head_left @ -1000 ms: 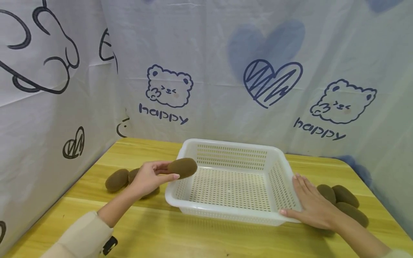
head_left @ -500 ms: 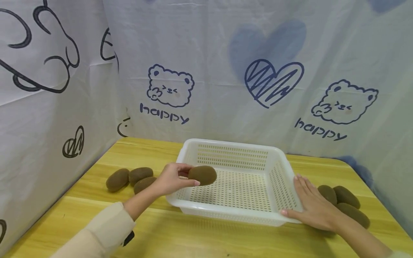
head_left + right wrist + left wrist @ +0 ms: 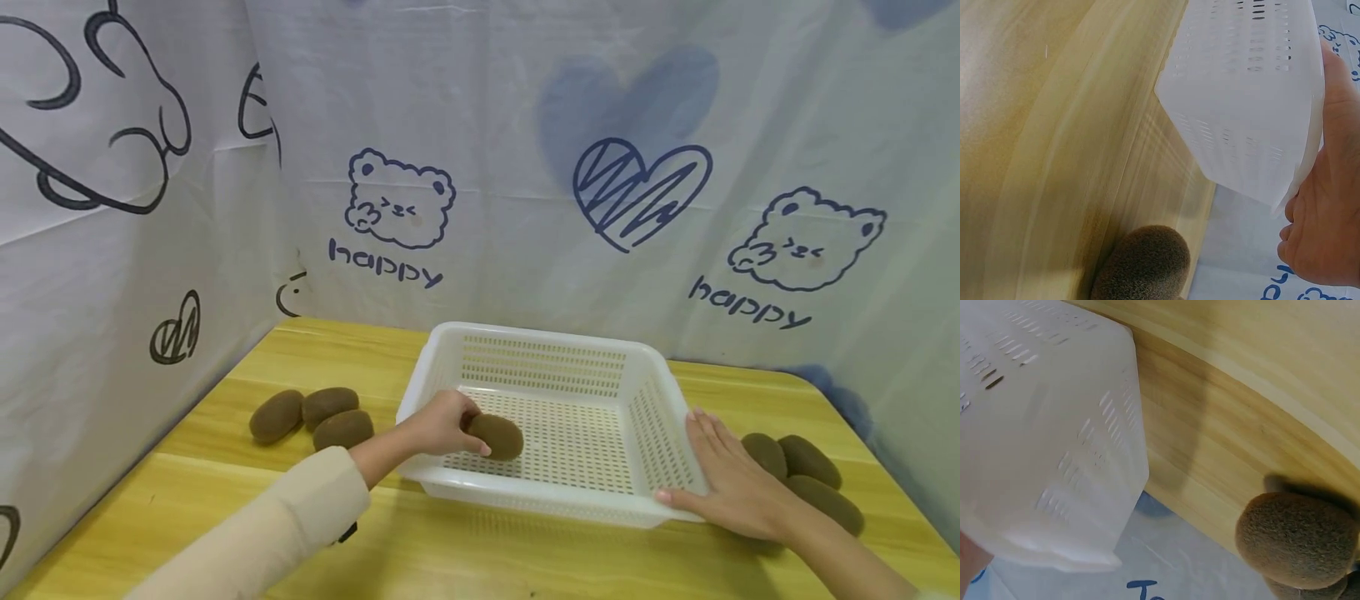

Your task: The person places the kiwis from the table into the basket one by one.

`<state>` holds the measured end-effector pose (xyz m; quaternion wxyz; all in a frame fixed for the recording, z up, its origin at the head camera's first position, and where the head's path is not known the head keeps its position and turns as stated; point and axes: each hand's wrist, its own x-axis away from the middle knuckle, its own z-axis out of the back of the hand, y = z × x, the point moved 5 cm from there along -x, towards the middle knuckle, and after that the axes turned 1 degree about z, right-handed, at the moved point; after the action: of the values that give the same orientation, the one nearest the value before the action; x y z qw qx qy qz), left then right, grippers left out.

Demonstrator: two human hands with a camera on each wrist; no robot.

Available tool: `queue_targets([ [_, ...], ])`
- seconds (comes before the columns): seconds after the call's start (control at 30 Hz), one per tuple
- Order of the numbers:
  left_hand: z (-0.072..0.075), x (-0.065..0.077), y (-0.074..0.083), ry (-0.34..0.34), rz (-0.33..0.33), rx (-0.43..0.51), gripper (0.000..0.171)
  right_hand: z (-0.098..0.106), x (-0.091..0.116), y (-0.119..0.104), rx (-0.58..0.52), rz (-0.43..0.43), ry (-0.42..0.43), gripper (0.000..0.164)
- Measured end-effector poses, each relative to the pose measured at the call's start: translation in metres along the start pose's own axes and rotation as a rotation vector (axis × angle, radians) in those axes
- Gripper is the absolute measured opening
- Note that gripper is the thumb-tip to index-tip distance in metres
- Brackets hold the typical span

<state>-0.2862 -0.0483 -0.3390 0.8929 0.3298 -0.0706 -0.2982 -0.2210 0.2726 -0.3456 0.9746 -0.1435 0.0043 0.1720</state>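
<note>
My left hand [image 3: 442, 423] reaches over the near left side of a white plastic basket [image 3: 540, 493] and holds a brown fuzzy kiwi [image 3: 501, 437] low inside it, thumb on the near side. Whether the kiwi touches the slotted floor I cannot tell. My right hand [image 3: 738, 483] rests on the basket's right rim, its fingers straight along the edge and its thumb on the near corner. In the right wrist view that hand [image 3: 1332, 212] lies against the rim. The left wrist view shows the basket's outer wall [image 3: 1054, 437], with only a sliver of the left hand.
Left of the basket lie three kiwis [image 3: 327, 407] close together on the wooden table [image 3: 420, 550]. Several more kiwis [image 3: 825, 504] sit right of it, partly behind my right hand. Printed white cloth [image 3: 510, 250] hangs at the back and sides.
My left hand has carried the kiwi rightward over the rim and down into the basket, uncovering the kiwis on the left. The right hand keeps its place on the rim.
</note>
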Motion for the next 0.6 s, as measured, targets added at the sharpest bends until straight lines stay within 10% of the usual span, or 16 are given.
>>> queue_targets([
  [0.6, -0.014, 0.000, -0.002, -0.142, 0.122, -0.236, 0.019, 0.001, 0.000, 0.001, -0.008, 0.004, 0.012, 0.106],
])
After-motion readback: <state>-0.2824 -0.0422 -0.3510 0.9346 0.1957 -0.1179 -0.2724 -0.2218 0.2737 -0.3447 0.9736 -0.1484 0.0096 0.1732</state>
